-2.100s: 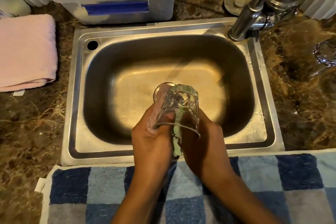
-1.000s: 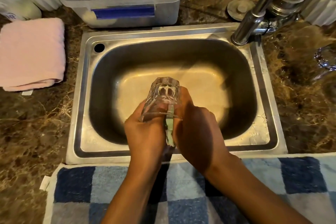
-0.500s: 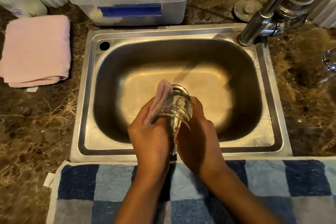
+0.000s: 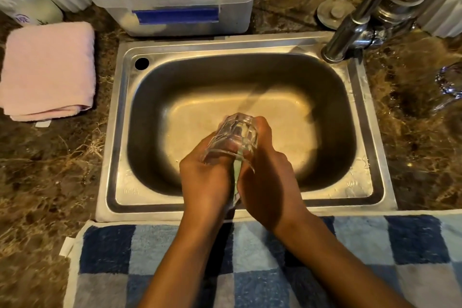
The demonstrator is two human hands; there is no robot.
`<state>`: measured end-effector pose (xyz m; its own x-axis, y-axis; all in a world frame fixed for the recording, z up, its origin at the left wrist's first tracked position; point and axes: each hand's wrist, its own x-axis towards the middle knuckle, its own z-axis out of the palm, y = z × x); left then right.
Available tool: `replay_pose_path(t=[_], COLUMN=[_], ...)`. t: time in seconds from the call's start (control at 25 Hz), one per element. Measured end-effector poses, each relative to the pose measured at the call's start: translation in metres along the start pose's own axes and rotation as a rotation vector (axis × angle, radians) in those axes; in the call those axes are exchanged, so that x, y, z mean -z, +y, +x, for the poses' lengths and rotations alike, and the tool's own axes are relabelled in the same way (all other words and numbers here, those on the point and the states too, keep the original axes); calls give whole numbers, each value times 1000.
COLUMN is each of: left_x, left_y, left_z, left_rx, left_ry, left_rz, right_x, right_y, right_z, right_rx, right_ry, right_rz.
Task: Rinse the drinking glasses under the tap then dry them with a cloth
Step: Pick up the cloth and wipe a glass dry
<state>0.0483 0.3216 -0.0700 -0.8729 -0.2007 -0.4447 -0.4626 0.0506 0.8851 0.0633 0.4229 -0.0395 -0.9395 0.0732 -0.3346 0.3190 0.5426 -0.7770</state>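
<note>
We dry a glass over the sink

A folded pink towel [image 4: 48, 70] waits on the counter at left. Our left hand [image 4: 203, 177] wraps the glass [image 4: 233, 140], held above the sink [image 4: 112, 132] so drips likely fall in. Our right hand [image 4: 267, 182] curls around its other side, pinching a pale green cloth [image 4: 236, 177] between the palms. The tap [image 4: 350, 35] stands at right.

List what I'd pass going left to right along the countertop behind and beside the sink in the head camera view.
Folded pink towel → clear plastic bin → round metal sink plug → tap → a clear glass at the right edge.
</note>
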Motion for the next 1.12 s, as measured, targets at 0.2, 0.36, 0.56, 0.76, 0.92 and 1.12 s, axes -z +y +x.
replay_pose_path(t=[0.2,0.36,0.56,0.76,0.92,1.12], left_x=[9,-6,-1,-15,-18,-17], left_y=[0,4,-7,-2,-7,-9], left_z=[15,8,8,11,4,8], left_rx=[-590,81,-589,29,-147,-481], left_ry=[70,-83,25,-64,1,2], left_rz=[479,-200,434,-131,115,446], right_x=[4,4,10,9,7,15], right_y=[5,2,7,16,28,31], right_z=[14,1,9,3,-1,6], right_rx=[171,59,207,130,181,203], right_ry=[17,34,23,3,45,44], right_rz=[-352,24,-484,-196,-263,-468])
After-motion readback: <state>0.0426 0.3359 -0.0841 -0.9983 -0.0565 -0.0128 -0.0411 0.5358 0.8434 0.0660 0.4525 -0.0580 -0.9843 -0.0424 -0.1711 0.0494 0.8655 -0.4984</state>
